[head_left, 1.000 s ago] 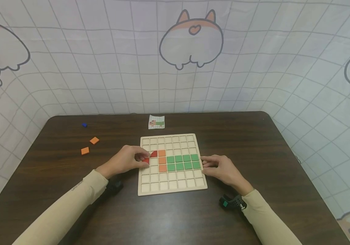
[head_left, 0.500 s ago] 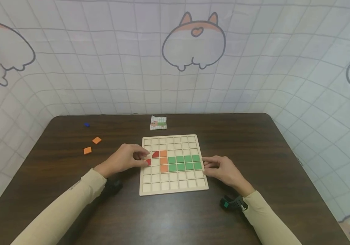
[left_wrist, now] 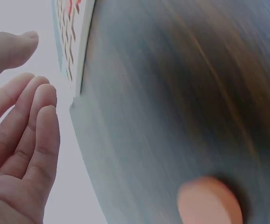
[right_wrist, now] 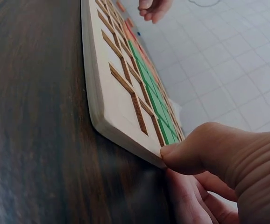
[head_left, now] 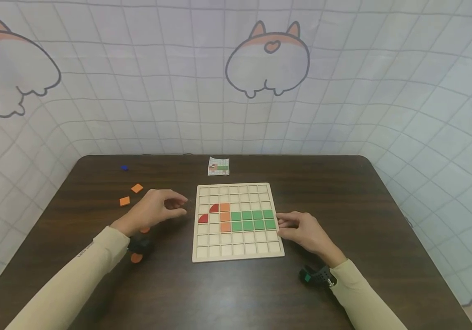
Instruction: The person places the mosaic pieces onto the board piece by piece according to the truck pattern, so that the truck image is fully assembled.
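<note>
My left hand (head_left: 153, 208) hovers left of the wooden grid board (head_left: 237, 251), thumb and fingers apart, holding nothing. In the left wrist view the bare fingers (left_wrist: 46, 135) show against the pale background. Along the board's right edge, my right hand (head_left: 303, 229) grips the rim; the right wrist view shows its thumb (right_wrist: 181, 156) on the edge with fingers below. Two red rounded tiles, one lower left (head_left: 203, 218) and one upper right (head_left: 214, 208), sit diagonally in the grid. Beside them stands a column of orange tiles (head_left: 224, 217), then two rows of green tiles (head_left: 252, 220).
A small printed grid card (head_left: 218, 166) lies behind the board. At left are two orange square tiles (head_left: 137, 188) and a small blue piece (head_left: 124, 167). Orange rounded pieces (head_left: 136, 258) lie near my left wrist, partly hidden by the arm. Dark wood tabletop (head_left: 236, 293) surrounds the board.
My left hand has let go of the red tile at the board's left edge and moved left, off the board. The right hand stays at the right edge. The view has shifted slightly.
</note>
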The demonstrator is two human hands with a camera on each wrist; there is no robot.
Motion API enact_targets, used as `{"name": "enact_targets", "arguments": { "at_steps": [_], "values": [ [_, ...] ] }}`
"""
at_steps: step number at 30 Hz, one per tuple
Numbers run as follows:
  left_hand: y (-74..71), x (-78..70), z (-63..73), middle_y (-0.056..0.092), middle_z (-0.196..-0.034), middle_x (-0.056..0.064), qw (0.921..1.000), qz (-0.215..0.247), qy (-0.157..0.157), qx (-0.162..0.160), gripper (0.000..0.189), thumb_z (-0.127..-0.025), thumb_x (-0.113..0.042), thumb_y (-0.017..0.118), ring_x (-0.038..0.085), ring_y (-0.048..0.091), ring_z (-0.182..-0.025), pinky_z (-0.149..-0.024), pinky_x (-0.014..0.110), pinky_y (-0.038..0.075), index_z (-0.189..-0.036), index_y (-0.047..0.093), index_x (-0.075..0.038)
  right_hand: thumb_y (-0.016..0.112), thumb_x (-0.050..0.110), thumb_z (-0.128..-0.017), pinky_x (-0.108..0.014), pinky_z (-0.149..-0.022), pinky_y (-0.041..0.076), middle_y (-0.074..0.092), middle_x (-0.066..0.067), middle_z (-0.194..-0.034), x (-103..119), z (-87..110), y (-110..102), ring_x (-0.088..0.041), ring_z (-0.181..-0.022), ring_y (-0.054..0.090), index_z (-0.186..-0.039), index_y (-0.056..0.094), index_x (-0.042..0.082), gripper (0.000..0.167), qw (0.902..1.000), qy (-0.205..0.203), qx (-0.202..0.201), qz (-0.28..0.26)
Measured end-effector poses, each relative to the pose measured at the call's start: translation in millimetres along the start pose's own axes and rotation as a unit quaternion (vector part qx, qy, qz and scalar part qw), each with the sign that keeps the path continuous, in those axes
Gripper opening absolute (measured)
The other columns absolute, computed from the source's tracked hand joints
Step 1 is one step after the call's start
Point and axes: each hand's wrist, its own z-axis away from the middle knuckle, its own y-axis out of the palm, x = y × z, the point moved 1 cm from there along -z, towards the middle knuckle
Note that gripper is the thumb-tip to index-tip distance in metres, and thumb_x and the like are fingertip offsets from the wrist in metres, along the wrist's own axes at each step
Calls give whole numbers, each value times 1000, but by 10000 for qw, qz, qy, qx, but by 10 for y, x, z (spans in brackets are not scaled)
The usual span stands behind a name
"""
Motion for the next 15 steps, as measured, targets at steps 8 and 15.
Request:
{"name": "enact_targets", "arguments": {
  "at_steps": [8,15],
  "values": [
    [-185,161,128,77,-118,7,9995,72,-315,-44,40,-94,-29,76,17,71,-100,-85,33,59,-127,72,-8,75,23,-92,-27,-86,55,73,-8,-117,5,3,6,-19,-106,72,-142,63,7,53,10000,47,83,-14],
    [-345,334,229,78,-113,2,9983,-313,-403,-283,34,-99,-33,70,17,73,-100,-88,38,58,-125,75,-11,75,25,-93,-34,-89,56,74,-5,-116,-13,-8,-9,-19,-107,71,-143,63,9,54,9999,46,116,32]
  ]
}}
